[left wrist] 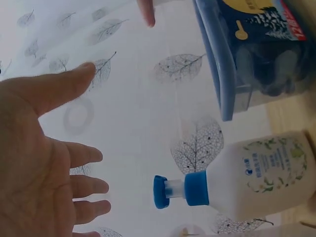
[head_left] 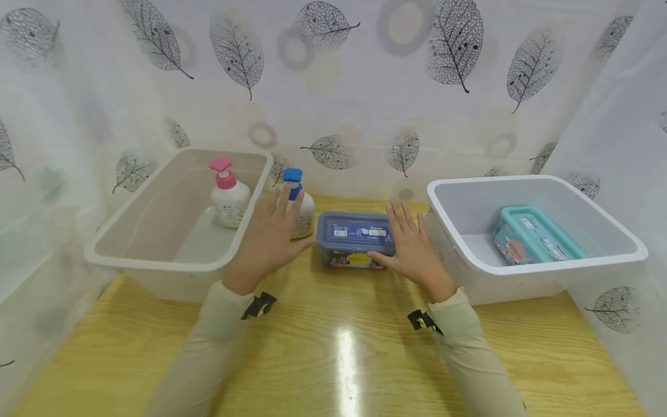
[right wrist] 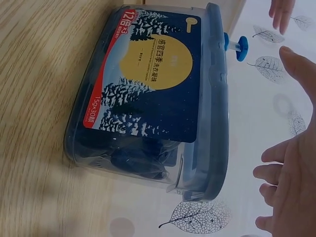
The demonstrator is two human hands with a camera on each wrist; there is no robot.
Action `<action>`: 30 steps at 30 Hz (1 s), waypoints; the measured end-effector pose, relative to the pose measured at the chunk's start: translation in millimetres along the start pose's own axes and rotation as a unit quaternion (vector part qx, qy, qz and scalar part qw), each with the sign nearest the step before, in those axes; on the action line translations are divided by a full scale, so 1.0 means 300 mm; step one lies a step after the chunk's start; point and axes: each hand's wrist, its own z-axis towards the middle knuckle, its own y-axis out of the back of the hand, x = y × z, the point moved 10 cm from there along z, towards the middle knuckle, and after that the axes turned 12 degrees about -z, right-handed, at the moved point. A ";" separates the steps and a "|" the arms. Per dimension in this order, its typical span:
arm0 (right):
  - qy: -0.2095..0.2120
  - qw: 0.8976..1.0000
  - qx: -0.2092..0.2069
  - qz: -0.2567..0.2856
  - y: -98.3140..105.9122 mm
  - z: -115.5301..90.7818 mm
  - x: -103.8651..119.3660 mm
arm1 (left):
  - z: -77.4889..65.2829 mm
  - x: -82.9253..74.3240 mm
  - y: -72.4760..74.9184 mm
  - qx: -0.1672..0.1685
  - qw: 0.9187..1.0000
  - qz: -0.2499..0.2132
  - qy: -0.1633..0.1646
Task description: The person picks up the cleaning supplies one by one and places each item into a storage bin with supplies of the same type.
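A clear plastic box of laundry capsules (head_left: 350, 233) with a blue lid rests on the wooden table between the two hands. Just left of it stands a white pump bottle (head_left: 304, 215) with a blue pump head, partly behind the left hand. My left hand (head_left: 268, 240) hovers before that bottle with spread fingers and holds nothing. Over the box's right side, my right hand (head_left: 414, 249) is spread too. In the right wrist view, a gap shows between the right hand (right wrist: 291, 182) and the box's lid (right wrist: 217, 103). The bottle (left wrist: 261, 180) appears apart from the left hand (left wrist: 39, 168) in the left wrist view.
A beige bin (head_left: 156, 265) at left holds a white bottle with a pink pump (head_left: 229, 200). The white bin (head_left: 537, 269) at right contains a teal-lidded box (head_left: 539, 234). Behind the table (head_left: 312, 347) hangs a leaf-patterned curtain (head_left: 344, 104).
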 end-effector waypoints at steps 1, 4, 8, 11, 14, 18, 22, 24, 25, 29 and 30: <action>0.001 1.000 0.000 0.000 0.000 0.002 0.000 | -0.003 -0.002 0.008 0.001 1.000 -0.002 0.000; 0.004 1.000 -0.001 0.002 -0.002 0.007 0.001 | -0.009 -0.004 0.027 0.006 1.000 0.005 -0.002; 0.006 1.000 0.003 0.007 -0.008 0.014 -0.002 | -0.016 0.002 0.053 0.007 1.000 0.020 -0.008; 0.007 1.000 0.005 0.009 -0.013 0.018 -0.006 | -0.021 0.019 0.065 0.007 1.000 0.013 -0.007; 0.009 1.000 0.008 0.011 -0.017 0.019 -0.006 | -0.028 0.049 0.067 0.010 1.000 0.005 0.000; 0.013 1.000 0.007 0.010 -0.016 0.019 -0.008 | -0.045 0.095 0.065 0.025 1.000 -0.002 0.019; 0.013 1.000 0.003 0.008 -0.021 0.018 -0.014 | -0.061 0.122 0.064 0.041 0.999 0.005 0.025; 0.015 1.000 0.003 0.010 -0.024 0.018 -0.015 | -0.068 0.133 0.065 0.044 0.999 0.013 0.025; 0.015 1.000 0.003 0.012 -0.027 0.018 -0.015 | -0.071 0.141 0.064 0.046 0.999 0.013 0.026; 0.019 1.000 0.003 0.013 -0.033 0.021 -0.012 | -0.081 0.162 0.060 0.048 0.998 0.015 0.029; 0.020 1.000 0.002 0.011 -0.034 0.021 -0.012 | -0.082 0.166 0.056 0.050 0.998 0.015 0.030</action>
